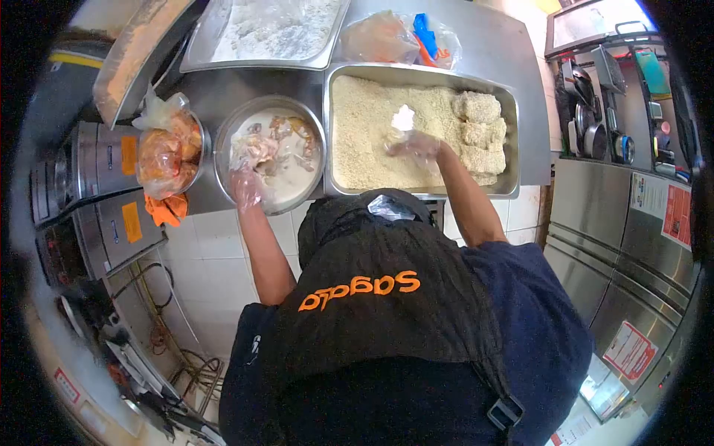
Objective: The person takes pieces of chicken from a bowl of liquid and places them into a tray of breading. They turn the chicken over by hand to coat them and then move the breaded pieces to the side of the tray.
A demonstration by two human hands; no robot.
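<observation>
Raw meat piece (259, 149), pale and wet, is in my left hand (246, 186), over the near left part of a round steel bowl (219, 152); my fingers are closed around it. White batter (286, 180) fills the bowl around my fingers, and more pieces (282, 128) lie in it on the far side. My right hand (421, 146) is down at the breadcrumbs (362, 141) in the rectangular steel tray (512, 111) just beside the bowl, fingers stretched leftward; I cannot tell whether they hold anything. A bright white patch (402, 117) shows just beyond them. Crumb-coated pieces (479, 108) lie along the tray's right end. Behind the bowl stands a pan (195, 61) of white flour (275, 28), and behind the tray lie plastic bags (379, 39), all on the steel table (487, 33). To my left sits a clear bag (168, 154) of reddish-orange pieces, above an orange cloth (166, 209). My black apron (394, 327) carries orange lettering
</observation>
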